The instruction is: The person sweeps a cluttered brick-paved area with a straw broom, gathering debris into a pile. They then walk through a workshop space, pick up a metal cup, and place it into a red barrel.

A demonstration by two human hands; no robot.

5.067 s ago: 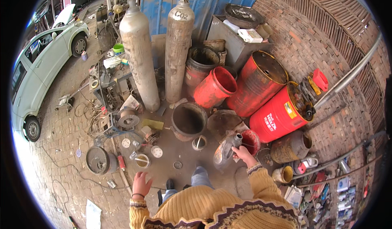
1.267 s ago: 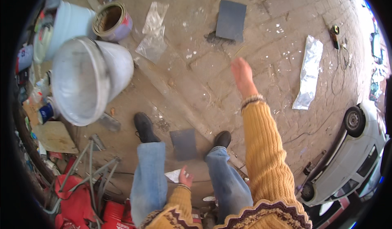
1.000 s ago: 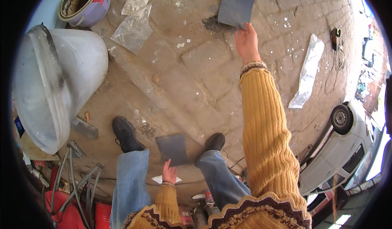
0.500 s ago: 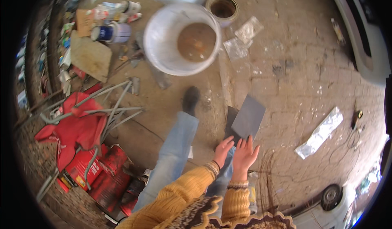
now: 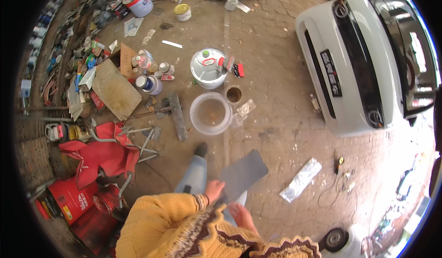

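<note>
A dark grey sheet, which looks like sandpaper, is held out at an angle in front of my body. My left hand grips its near left edge with closed fingers. Just below the sheet's near edge is my right hand, fingers apart and palm partly showing; whether it touches the sheet is unclear. Beyond the sheet stands a translucent white bucket with brownish liquid in it. Beside the bucket are an open tin and a clear plastic wrapper.
A lidded white bucket carries a red-handled tool. At far right stands a white car. A red folding chair, red boxes and a board crowd the left. A silvery packet lies right on the paving.
My view has risen and now takes in more floor and the car. The overlapping grey pieces now appear as one longer sheet. My right hand has come off its surface to below the edge.
</note>
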